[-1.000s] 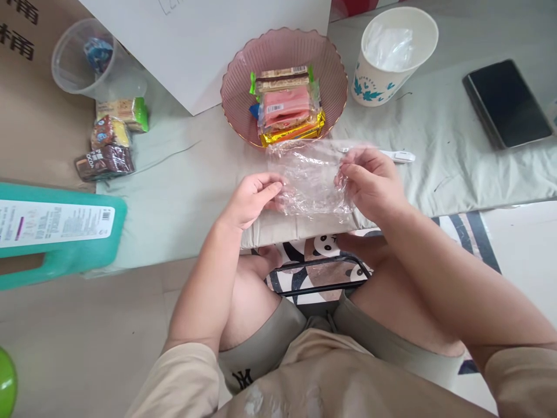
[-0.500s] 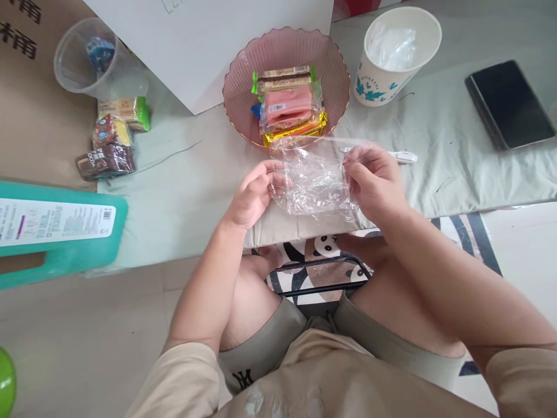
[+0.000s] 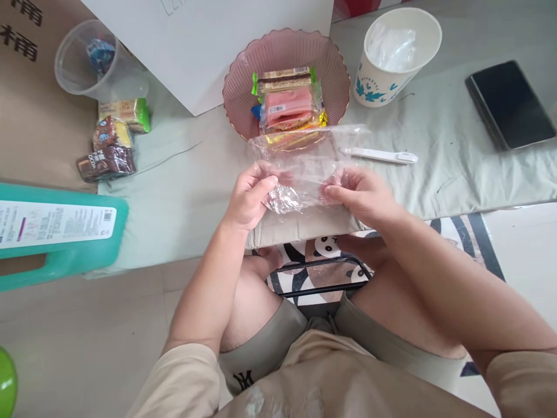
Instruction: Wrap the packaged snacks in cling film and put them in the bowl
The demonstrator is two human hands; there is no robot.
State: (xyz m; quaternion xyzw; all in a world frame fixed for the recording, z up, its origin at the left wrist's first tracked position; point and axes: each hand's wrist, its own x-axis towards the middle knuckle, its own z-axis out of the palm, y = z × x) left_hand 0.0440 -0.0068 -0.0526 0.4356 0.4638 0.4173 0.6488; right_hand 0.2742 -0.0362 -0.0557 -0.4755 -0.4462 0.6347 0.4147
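Two hands hold one clear plastic bag [image 3: 300, 168] between them, just above the near edge of the pale cloth [image 3: 456, 157] and in front of the pink bowl [image 3: 243, 87]; the left hand [image 3: 250, 197] pinches the bag's crumpled lower left corner between thumb and fingers, and the right hand [image 3: 363, 194] is closed on its lower right corner in the same way; the upper edge of the bag stands free and overlaps the bowl's near rim in the view. By my judgement the film is being spread or opened, and that goes best with a light pinch at each corner, an even pull to the sides so the thin film does not tear, and the two layers rubbed apart with the thumbs; keeping the bag low over the cloth and short of the bowl would stop it from dragging on the wrapped snacks [image 3: 287, 104].

Counted: one bowl holding about five wrapped snacks, stacked so that the exact number is hard to tell; one paper cup [image 3: 383, 81] with crumpled clear film inside; one white pen-like stick [image 3: 380, 155] just beyond the right hand; one dark phone [image 3: 509, 104] well to the right; one clear plastic cup [image 3: 82, 64] far left, with about three more snack packets [image 3: 113, 145] beside it; one teal container [image 3: 61, 232] at the left edge.
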